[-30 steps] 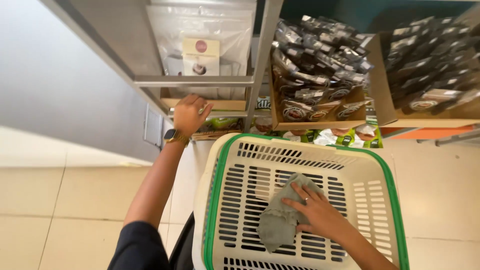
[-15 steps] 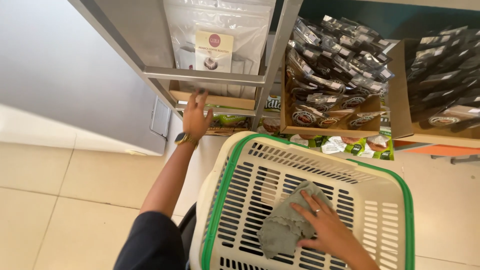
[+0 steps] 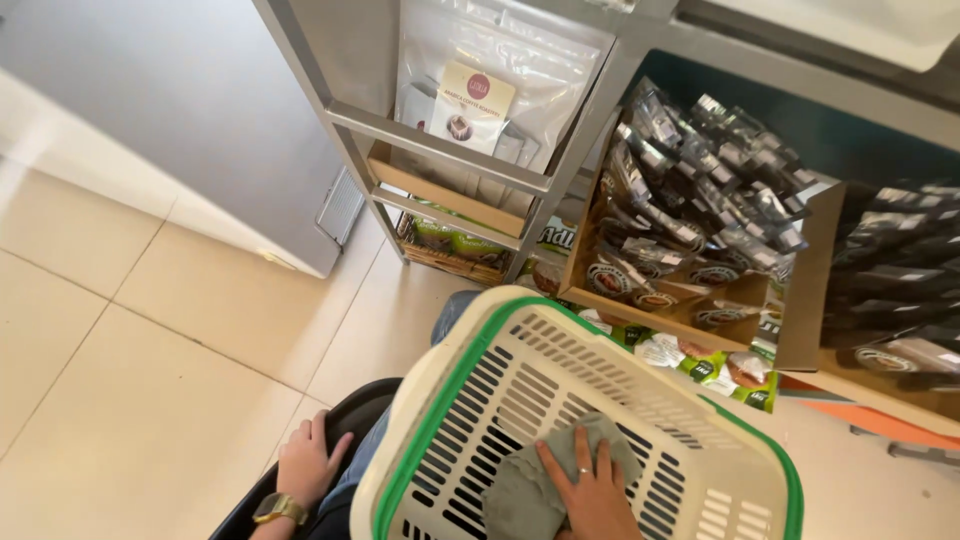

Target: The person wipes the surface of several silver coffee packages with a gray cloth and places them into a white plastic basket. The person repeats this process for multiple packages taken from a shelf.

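We press our right hand (image 3: 590, 490) flat on the gray cloth (image 3: 535, 485) inside the basket (image 3: 440, 420), wiping. Our left hand (image 3: 305, 462) rests open on our leg, holding nothing.

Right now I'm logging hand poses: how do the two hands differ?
The right hand lies flat on a grey-green cloth inside the cream basket; the left hand rests low beside the basket, holding nothing. The left wrist wears a gold watch; the right shows a ring. Both are bare.
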